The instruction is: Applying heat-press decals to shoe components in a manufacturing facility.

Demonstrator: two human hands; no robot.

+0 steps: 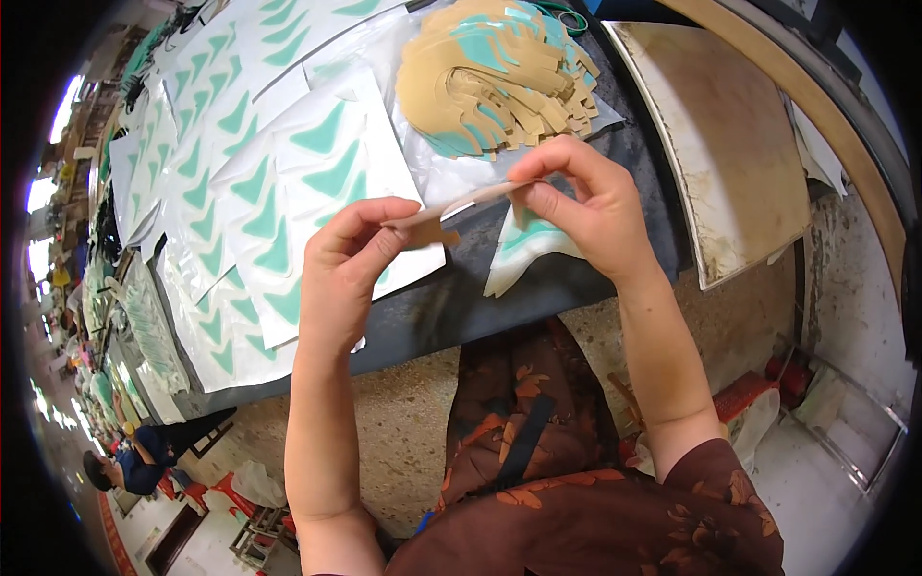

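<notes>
A thin tan cut piece [469,200] with small notched tabs is stretched between my two hands above the table's front part. My left hand [344,254] pinches one end between thumb and fingers. The other end is gripped by my right hand [597,206], thumb below and fingers on top. Below the right hand lies a small stack of white pieces with a teal stripe [530,252], partly covered by that hand. Just beyond the hands, a heap of similar tan and teal curved pieces [437,72] rests on clear plastic [418,158].
White sheets [389,125] printed with teal curved shapes overlap across the table's left side. A stained flat board [735,144] lies at the right. Green-handled scissors [573,21] sit at the far edge. Another person [139,461] is in the distance at lower left.
</notes>
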